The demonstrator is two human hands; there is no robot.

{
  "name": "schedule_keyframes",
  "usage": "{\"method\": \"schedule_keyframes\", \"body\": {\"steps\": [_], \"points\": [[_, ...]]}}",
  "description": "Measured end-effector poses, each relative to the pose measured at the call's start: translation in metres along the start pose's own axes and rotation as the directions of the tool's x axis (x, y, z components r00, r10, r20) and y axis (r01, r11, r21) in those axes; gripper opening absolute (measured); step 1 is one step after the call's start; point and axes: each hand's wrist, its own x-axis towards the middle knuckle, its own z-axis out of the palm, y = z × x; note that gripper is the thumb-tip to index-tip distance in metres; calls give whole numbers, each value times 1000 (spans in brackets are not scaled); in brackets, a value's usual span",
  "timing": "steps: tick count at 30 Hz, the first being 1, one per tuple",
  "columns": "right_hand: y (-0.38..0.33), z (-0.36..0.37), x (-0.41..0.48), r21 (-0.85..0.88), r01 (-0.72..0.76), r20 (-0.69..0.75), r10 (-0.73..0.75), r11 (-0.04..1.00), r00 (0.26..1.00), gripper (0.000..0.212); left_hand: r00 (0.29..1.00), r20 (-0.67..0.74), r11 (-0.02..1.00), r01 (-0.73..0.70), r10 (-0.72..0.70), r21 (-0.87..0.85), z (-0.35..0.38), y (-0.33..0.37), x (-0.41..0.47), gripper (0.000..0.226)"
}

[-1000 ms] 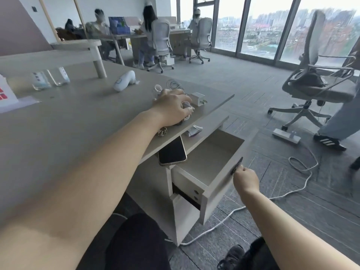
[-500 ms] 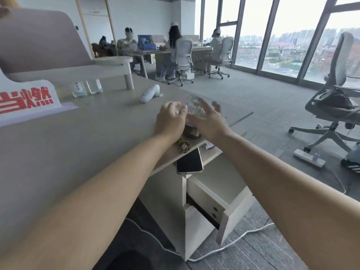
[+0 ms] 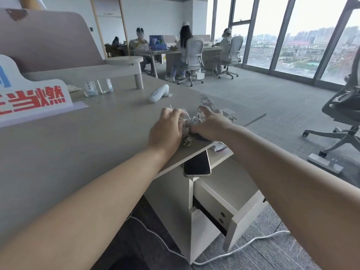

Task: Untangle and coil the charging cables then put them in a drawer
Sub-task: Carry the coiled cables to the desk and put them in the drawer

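Both hands meet over a tangle of white cables [image 3: 192,120] at the desk [image 3: 78,145] edge. The left hand [image 3: 165,127] curls its fingers down onto the tangle, and the right hand [image 3: 211,123] clasps it from the other side, with loose coils rising past its fingertips. A white plug [image 3: 229,114] lies just beyond the right hand. Below the right forearm the drawer [image 3: 233,190] stands open, a phone [image 3: 197,165] lying dark on the cabinet top. Far left of the left hand a sign [image 3: 33,98] shows red characters "当燃", partly cut off. Bottle [image 3: 90,88] labels are unreadable.
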Motion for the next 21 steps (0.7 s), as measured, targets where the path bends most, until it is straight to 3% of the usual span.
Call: {"method": "schedule_keyframes", "body": {"steps": [4,6,9,12,15,19,21], "points": [[-2,5,0,-195,100,97,-82,976,992,82,997,10,997,72,-72,-32,1,-3,1,20],[-3,3,1,-273,106,142,-69,956,987,87,992,113,989,68,-54,-128,-1,-7,0,18],[-1,-1,-1,-373,116,116,-78,920,990,77,934,342,973,-25,105,-230,-9,-16,-5,35],[3,3,-7,-290,119,-39,-136,949,990,61,863,457,964,-112,215,-242,-22,-25,-5,37],[7,11,-14,-160,127,-197,-158,979,968,44,841,489,967,-143,231,-211,-27,-29,-4,47],[12,12,-17,0,177,-249,-171,984,953,28,893,414,981,-123,175,-151,-24,-28,-7,46],[15,12,-17,80,191,-281,-162,978,946,26,950,303,996,-63,81,-68,-22,-30,-6,47]]}}
